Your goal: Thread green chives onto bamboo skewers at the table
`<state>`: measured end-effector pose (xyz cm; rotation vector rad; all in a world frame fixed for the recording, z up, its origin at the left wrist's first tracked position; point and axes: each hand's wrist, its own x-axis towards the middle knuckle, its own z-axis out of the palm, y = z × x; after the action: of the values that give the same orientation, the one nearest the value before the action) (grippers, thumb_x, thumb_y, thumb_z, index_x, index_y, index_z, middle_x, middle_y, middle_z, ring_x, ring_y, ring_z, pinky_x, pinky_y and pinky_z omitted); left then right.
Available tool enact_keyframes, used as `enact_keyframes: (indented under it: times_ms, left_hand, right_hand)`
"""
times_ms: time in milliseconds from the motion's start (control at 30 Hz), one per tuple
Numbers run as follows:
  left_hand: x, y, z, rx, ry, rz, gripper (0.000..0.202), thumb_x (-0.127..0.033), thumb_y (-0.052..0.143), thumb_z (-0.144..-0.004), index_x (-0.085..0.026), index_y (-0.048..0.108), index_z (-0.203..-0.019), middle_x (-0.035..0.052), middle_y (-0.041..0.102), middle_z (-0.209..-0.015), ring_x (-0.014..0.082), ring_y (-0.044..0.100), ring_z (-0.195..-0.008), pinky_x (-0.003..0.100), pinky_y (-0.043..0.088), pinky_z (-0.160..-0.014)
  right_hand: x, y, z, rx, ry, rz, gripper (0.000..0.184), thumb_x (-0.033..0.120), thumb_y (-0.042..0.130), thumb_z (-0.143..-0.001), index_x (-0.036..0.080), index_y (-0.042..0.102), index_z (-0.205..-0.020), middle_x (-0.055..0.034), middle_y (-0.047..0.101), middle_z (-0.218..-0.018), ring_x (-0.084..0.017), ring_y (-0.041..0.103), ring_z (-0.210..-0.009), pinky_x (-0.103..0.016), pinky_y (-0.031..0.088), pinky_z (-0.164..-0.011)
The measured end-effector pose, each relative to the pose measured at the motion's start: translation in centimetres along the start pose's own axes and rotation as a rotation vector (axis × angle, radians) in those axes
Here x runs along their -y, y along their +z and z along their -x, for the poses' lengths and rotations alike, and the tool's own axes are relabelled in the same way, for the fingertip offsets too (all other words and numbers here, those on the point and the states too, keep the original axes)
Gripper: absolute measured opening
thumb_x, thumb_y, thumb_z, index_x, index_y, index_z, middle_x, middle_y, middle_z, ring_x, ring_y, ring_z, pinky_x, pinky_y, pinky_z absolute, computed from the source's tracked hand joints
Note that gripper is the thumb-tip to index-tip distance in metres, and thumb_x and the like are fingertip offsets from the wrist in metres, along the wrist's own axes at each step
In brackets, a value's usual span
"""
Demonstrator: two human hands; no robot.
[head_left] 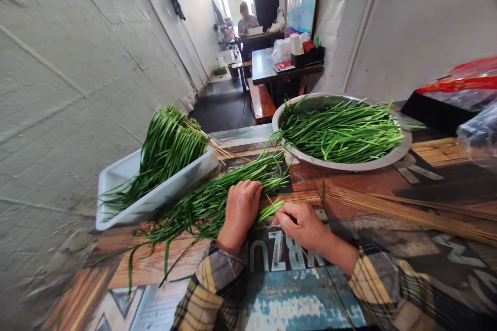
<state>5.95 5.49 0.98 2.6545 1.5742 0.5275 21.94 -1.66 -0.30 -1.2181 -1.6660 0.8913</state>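
My left hand is closed over a few garlic chives, whose pale cut ends point to the right between my hands. My right hand pinches a thin bamboo skewer at those ends. The skewer's tip shows beside the chives, and its long end trails below the hand towards me. Whether it pierces the stalks is hard to make out. Under and beyond my left hand lies a loose pile of chives on the table. Loose skewers lie right of my right hand.
A white tray at left holds skewered chives. A steel basin of chives stands at back right. Black box and plastic bags sit far right. A person sits at a farther table. Walls flank both sides.
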Motion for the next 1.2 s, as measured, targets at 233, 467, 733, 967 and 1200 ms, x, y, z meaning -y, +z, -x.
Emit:
enact_keyframes:
  times_ms: [233, 467, 733, 967, 1200]
  left_hand:
    - [0.20, 0.64, 0.12, 0.027, -0.014, -0.028, 0.015, -0.024, 0.055, -0.089, -0.020, 0.067, -0.095, 0.0053, 0.067, -0.088, 0.0214, 0.060, -0.086, 0.032, 0.039, -0.073]
    - [0.03, 0.49, 0.09, -0.048, -0.024, -0.012, 0.015, -0.020, 0.054, -0.087, -0.019, 0.066, -0.080, 0.0061, 0.062, -0.084, 0.0212, 0.056, -0.084, 0.032, 0.039, -0.072]
    - [0.05, 0.55, 0.07, -0.113, -0.081, 0.147, 0.010, -0.014, 0.053, -0.084, -0.018, 0.060, -0.089, 0.0046, 0.063, -0.087, 0.0208, 0.056, -0.086, 0.032, 0.040, -0.075]
    - [0.06, 0.25, 0.16, -0.107, -0.071, 0.274, 0.025, -0.015, 0.048, -0.087, -0.024, 0.067, -0.101, 0.0039, 0.064, -0.088, 0.0199, 0.058, -0.087, 0.031, 0.040, -0.075]
    - [-0.09, 0.07, 0.14, -0.130, -0.100, 0.329, 0.016, -0.022, 0.056, -0.086, -0.021, 0.070, -0.093, 0.0047, 0.062, -0.086, 0.0194, 0.057, -0.086, 0.031, 0.041, -0.076]
  right_hand:
    - [-0.19, 0.11, 0.02, -0.005, -0.028, 0.017, 0.026, 0.007, 0.046, -0.079, 0.016, 0.063, -0.062, 0.0033, 0.056, -0.052, -0.010, 0.049, -0.051, -0.021, 0.035, -0.052]
    - [-0.25, 0.14, 0.10, -0.021, -0.031, 0.045, 0.026, 0.007, 0.047, -0.079, 0.017, 0.065, -0.063, 0.0029, 0.058, -0.054, -0.010, 0.050, -0.051, -0.021, 0.037, -0.053]
    - [-0.33, 0.01, 0.15, -0.029, -0.016, 0.052, 0.025, 0.007, 0.047, -0.080, 0.017, 0.064, -0.064, 0.0037, 0.057, -0.053, -0.010, 0.050, -0.050, -0.021, 0.038, -0.053]
    - [-0.24, -0.01, 0.21, -0.024, -0.011, 0.048, 0.025, 0.009, 0.046, -0.080, 0.018, 0.063, -0.065, 0.0046, 0.053, -0.049, -0.010, 0.049, -0.048, -0.020, 0.037, -0.050]
    - [-0.11, -0.13, 0.20, -0.041, -0.004, 0.034, 0.025, 0.009, 0.046, -0.081, 0.017, 0.065, -0.067, 0.0048, 0.053, -0.050, -0.010, 0.049, -0.046, -0.021, 0.038, -0.051]
